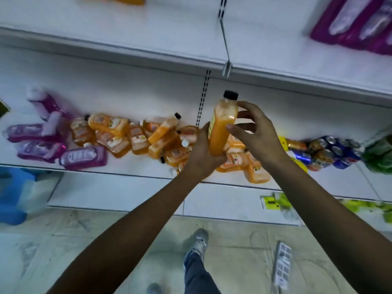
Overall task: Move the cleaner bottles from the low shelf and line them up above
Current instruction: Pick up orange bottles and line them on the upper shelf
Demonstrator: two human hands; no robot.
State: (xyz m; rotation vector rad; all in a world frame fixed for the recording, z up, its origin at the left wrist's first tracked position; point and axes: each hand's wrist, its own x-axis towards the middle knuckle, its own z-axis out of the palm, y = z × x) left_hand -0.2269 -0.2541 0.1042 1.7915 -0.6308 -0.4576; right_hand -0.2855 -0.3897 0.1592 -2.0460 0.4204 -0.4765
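An orange cleaner bottle (222, 124) with a black cap is held upright in front of the low shelf (127, 166). My left hand (201, 153) grips its base. My right hand (254, 132) touches its side, fingers spread. Behind my hands a heap of several orange bottles (135, 136) lies on the low shelf, with purple bottles (82, 155) lying to their left. The white upper shelf (148, 37) runs across the top, and part of an orange bottle (127, 0) shows at its far edge.
Purple packs (356, 22) lie on the upper shelf at right. A pack of drink cans (333, 151) and a green bag (379, 153) sit on the low shelf at right. A blue container (12, 196) stands at lower left. My shoe (197, 242) is on the tiled floor.
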